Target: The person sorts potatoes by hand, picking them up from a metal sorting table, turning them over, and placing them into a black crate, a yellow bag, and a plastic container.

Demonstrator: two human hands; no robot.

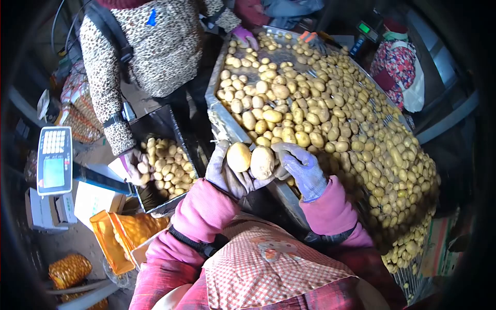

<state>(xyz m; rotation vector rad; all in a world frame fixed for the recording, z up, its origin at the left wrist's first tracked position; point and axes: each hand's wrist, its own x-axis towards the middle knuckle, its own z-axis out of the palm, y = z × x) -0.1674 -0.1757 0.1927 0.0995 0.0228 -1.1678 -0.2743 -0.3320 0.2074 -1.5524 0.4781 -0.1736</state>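
Note:
Two potatoes are held up in front of me at the near edge of a metal sorting table (212,93). My left hand (227,173), in a grey-purple glove, is cupped around the left potato (239,157) and reaches under the right one. The right potato (262,163) looks paler and rougher. My right hand (302,168), also gloved, has bent fingers against the right side of that paler potato. Behind and to the right of both hands, many loose potatoes (330,119) cover the sloping table.
A co-worker in a spotted top (150,46) stands at left, one gloved hand in a black crate (181,129) of potatoes. A scale display (54,161), white box (95,199) and orange net bag (111,243) are left. Another person (395,67) is far right.

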